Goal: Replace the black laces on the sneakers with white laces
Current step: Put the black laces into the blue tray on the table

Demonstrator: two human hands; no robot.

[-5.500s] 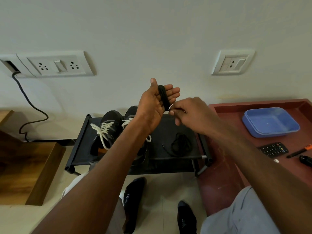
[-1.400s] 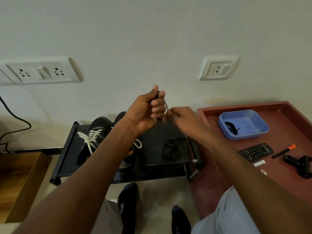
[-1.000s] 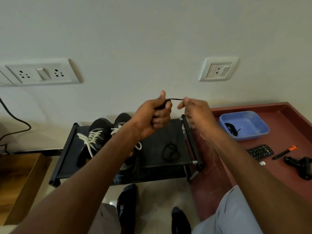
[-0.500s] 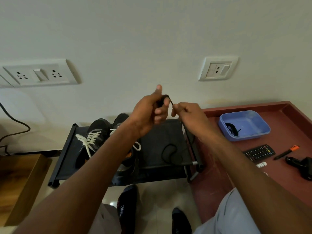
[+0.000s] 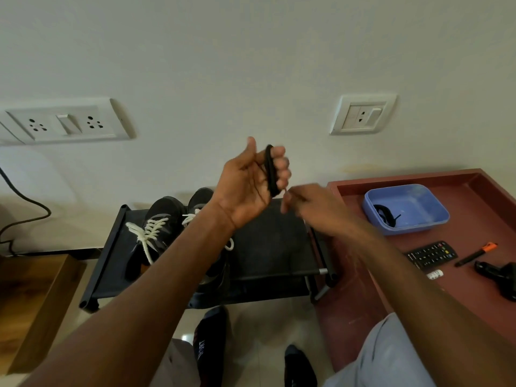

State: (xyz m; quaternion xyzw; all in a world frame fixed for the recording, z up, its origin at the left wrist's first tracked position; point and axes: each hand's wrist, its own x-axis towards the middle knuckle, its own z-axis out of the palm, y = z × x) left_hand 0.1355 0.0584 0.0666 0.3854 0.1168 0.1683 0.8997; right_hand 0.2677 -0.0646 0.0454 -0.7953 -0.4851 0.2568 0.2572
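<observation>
Black lace [image 5: 270, 171] is wound round fingers of left hand [image 5: 248, 182], which is curled on it, held up above the shoe rack [image 5: 268, 241]. Right hand [image 5: 312, 208] is blurred just R of the coil; grip can't be told. Sneakers [image 5: 164, 219] w/ white laces [image 5: 150, 233] are sat on rack's L side, partly blocked by L forearm. R of rack: red table [image 5: 474, 191] w/ blue tray [image 5: 418, 219] holding another black lace [image 5: 385, 213], remote [image 5: 431, 254], orange-tipped pen [image 5: 474, 254].
</observation>
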